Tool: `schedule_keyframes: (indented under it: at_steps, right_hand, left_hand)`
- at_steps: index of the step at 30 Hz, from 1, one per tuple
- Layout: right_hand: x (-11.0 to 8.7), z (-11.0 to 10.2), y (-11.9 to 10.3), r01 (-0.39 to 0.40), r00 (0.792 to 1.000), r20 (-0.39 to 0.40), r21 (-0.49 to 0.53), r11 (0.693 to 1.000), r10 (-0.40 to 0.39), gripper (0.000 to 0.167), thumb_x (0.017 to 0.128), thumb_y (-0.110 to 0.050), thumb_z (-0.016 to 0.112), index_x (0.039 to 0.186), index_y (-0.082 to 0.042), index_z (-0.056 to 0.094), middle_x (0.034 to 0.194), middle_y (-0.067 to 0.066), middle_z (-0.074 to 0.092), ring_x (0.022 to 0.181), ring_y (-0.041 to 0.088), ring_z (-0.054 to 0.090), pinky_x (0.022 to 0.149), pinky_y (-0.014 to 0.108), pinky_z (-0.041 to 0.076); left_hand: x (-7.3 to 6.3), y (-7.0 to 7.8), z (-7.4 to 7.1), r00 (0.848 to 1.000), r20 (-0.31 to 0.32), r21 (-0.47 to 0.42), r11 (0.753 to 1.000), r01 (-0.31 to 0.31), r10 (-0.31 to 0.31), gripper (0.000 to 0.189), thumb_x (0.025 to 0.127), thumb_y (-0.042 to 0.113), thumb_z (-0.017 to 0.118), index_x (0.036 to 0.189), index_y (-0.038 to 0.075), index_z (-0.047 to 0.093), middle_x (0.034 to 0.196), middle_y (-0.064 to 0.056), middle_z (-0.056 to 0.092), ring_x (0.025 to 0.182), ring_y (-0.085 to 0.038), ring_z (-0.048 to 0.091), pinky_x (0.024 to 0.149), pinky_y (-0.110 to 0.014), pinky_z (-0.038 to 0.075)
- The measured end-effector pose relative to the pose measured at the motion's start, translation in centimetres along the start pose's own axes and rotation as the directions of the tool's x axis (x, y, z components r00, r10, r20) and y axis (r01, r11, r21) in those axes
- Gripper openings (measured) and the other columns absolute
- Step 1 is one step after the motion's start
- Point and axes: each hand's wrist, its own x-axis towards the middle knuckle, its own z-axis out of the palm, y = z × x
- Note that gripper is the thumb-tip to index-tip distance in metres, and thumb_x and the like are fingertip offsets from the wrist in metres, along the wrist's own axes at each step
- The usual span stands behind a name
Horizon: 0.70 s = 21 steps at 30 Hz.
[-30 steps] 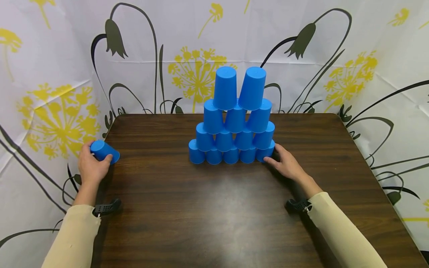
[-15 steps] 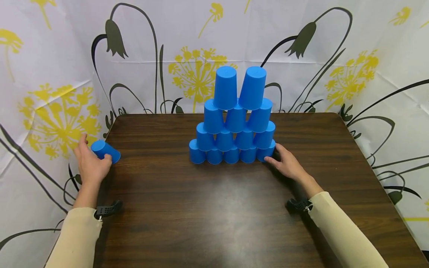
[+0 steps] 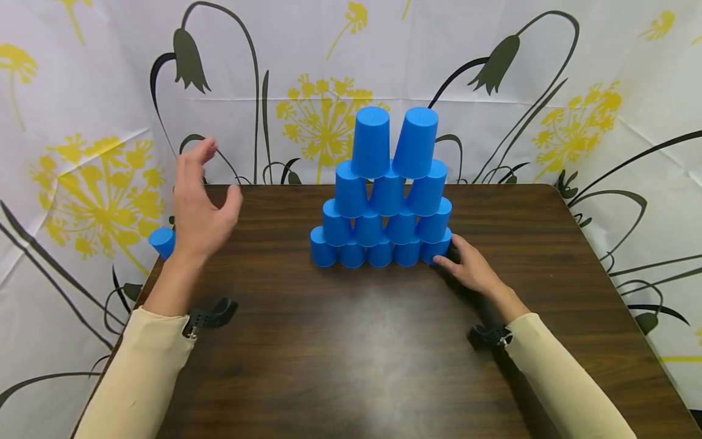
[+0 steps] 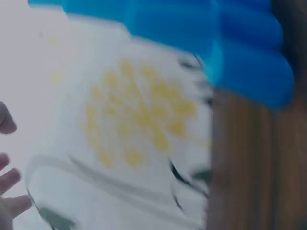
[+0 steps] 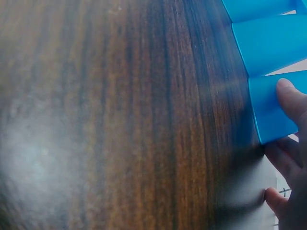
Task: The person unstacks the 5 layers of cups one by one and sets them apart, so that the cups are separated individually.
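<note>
Upside-down blue cups (image 3: 386,195) form a stacked wall in four tiers, with two cups on top, one of them (image 3: 416,143) leaning slightly. My right hand (image 3: 473,268) holds the bottom right-hand cup (image 3: 435,249); in the right wrist view the thumb (image 5: 290,98) lies on its front, fingers around its far side. My left hand (image 3: 202,210) is raised over the table's left side with fingers spread and nothing in them. Behind that wrist, a loose blue cup (image 3: 162,242) is at the left edge, partly hidden. Blurred cups (image 4: 249,72) fill the top of the left wrist view.
The dark wooden table (image 3: 351,341) ends at a back edge just beyond the stack. A white flowered cloth (image 3: 230,91) hangs behind and along the sides. Black bands with camera mounts (image 3: 211,314) sit on both wrists.
My left hand has let go of the loose cup and moved up and to the right, away from it. The right hand and the stack have stayed in place.
</note>
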Motion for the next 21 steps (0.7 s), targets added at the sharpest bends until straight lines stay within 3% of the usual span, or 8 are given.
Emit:
schedule_keyframes:
  at_steps: [4,8,13,16,19,21]
  right_hand:
    - [0.0,0.0,0.0,0.000,1.000,0.005,0.001,1.000,0.000,0.071,0.095,-0.040,0.063,0.149,-0.005,0.034,0.146,0.021,0.044,0.134,0.042,0.041,0.108,0.062,0.031]
    - [0.0,-0.1,0.0,-0.002,1.000,-0.003,0.001,1.000,0.002,0.070,0.095,-0.040,0.063,0.149,-0.005,0.034,0.146,0.021,0.044,0.134,0.041,0.041,0.108,0.062,0.031]
    - [0.1,-0.1,0.1,-0.002,1.000,-0.007,-0.003,1.000,0.002,0.070,0.095,-0.040,0.063,0.148,-0.005,0.034,0.146,0.021,0.044,0.134,0.041,0.041,0.108,0.062,0.031]
    - [0.1,-0.1,0.2,0.001,1.000,-0.009,-0.004,1.000,-0.001,0.070,0.095,-0.040,0.063,0.148,-0.005,0.035,0.145,0.021,0.045,0.134,0.041,0.041,0.108,0.062,0.030]
    - [0.0,0.0,0.1,0.009,1.000,-0.013,-0.004,1.000,-0.009,0.069,0.095,-0.039,0.064,0.148,-0.005,0.035,0.145,0.020,0.045,0.134,0.040,0.042,0.108,0.061,0.031]
    - [0.0,0.1,0.1,0.015,1.000,-0.011,-0.002,1.000,-0.016,0.070,0.095,-0.039,0.064,0.148,-0.005,0.035,0.145,0.020,0.045,0.134,0.040,0.042,0.108,0.061,0.031]
  left_hand:
    - [2.0,4.4,1.8,0.989,0.142,-0.136,0.991,-0.015,0.035,0.059,0.089,0.006,0.064,0.144,0.009,0.045,0.138,-0.012,0.049,0.130,-0.020,0.045,0.107,-0.044,0.040]
    - [3.5,7.0,3.9,0.955,0.282,-0.248,0.969,-0.022,0.094,0.063,0.089,0.004,0.068,0.146,0.007,0.042,0.140,-0.014,0.047,0.129,-0.025,0.048,0.105,-0.051,0.041]
    - [5.0,8.5,6.3,0.912,0.396,-0.277,0.961,0.007,0.107,0.067,0.092,0.017,0.068,0.151,0.019,0.036,0.145,-0.004,0.046,0.129,-0.014,0.048,0.104,-0.044,0.043]
    - [5.8,9.1,7.6,0.892,0.431,-0.272,0.962,-0.013,0.134,0.068,0.094,0.025,0.067,0.153,0.022,0.033,0.148,0.000,0.043,0.130,-0.012,0.046,0.104,-0.038,0.043]
    - [6.4,9.7,8.5,0.883,0.445,-0.253,0.967,-0.034,0.148,0.069,0.094,0.031,0.065,0.154,0.022,0.031,0.151,0.001,0.039,0.131,-0.012,0.045,0.104,-0.034,0.042]
    - [6.6,10.0,8.9,0.885,0.444,-0.242,0.970,-0.034,0.142,0.069,0.094,0.032,0.065,0.154,0.022,0.031,0.151,0.001,0.040,0.130,-0.012,0.046,0.104,-0.033,0.042]
